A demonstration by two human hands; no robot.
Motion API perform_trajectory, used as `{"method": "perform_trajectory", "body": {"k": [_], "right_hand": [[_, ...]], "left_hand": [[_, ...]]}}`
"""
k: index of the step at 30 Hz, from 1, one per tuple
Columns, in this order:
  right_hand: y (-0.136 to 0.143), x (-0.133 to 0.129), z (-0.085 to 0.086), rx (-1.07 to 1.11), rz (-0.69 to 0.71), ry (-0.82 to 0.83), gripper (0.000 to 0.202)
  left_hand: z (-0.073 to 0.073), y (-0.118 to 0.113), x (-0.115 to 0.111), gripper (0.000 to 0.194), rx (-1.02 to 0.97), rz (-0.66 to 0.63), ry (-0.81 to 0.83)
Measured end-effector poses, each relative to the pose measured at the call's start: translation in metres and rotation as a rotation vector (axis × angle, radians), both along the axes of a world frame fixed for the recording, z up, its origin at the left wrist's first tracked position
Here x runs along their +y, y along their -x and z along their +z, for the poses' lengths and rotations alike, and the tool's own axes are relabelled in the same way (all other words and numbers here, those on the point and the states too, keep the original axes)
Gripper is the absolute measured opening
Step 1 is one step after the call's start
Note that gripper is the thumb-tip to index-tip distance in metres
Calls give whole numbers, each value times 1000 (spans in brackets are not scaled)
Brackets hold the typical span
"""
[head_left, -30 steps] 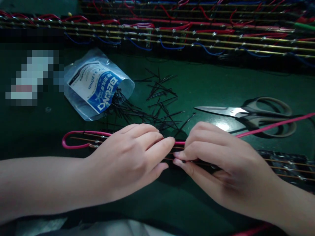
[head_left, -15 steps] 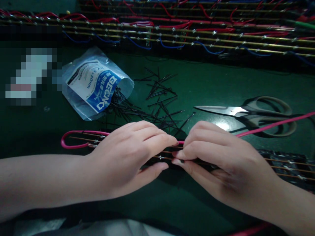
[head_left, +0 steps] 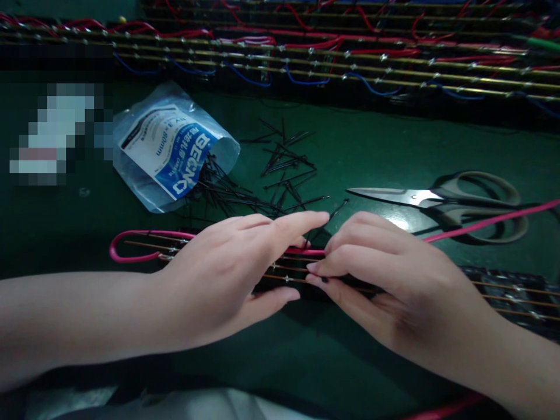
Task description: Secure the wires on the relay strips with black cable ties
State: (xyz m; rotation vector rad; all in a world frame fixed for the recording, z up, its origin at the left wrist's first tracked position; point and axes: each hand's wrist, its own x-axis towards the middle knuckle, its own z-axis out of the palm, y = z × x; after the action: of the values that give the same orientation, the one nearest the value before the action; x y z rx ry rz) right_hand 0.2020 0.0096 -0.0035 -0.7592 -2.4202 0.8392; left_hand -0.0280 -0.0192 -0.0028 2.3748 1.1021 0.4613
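My left hand (head_left: pixel 227 274) lies over a long strip of thin copper-coloured rods (head_left: pixel 284 279), its index finger stretched out and its thumb apart. Another of its fingertips is beside the pink cable (head_left: pixel 312 252) that runs along the strip's far edge. At the strip's left end that cable bends into a loop. Just to the right, my right hand (head_left: pixel 380 262) pinches thumb and fingertips together at the near side of the rods. A small black end, apparently of a cable tie (head_left: pixel 324 280), shows between them; the rest is hidden.
Black cable ties (head_left: pixel 284 157) lie scattered beyond my hands, some spilling from a clear plastic bag (head_left: pixel 175 151). Scissors (head_left: pixel 415 197) lie at the right, crossed by the pink cable. Strips with red and blue wires (head_left: pixel 306 58) line the back. A blurred patch covers the left.
My left index finger has lifted and stretched to the right, away from the cable, uncovering more of it. My right hand keeps its pinch in nearly the same spot.
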Motion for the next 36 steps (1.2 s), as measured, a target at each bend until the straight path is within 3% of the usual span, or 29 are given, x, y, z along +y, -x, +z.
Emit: {"method": "perform_trajectory", "body": {"k": [4, 12, 36], "right_hand": [[-1, 0, -1, 10, -10, -6, 14], [2, -1, 0, 31, -21, -15, 11], [-1, 1, 1, -20, -136, -61, 11]], "left_hand": [[-4, 0, 0, 76, -60, 14, 42], [-1, 1, 0, 48, 26, -8, -27], [6, 2, 4, 39, 48, -76, 60]]}}
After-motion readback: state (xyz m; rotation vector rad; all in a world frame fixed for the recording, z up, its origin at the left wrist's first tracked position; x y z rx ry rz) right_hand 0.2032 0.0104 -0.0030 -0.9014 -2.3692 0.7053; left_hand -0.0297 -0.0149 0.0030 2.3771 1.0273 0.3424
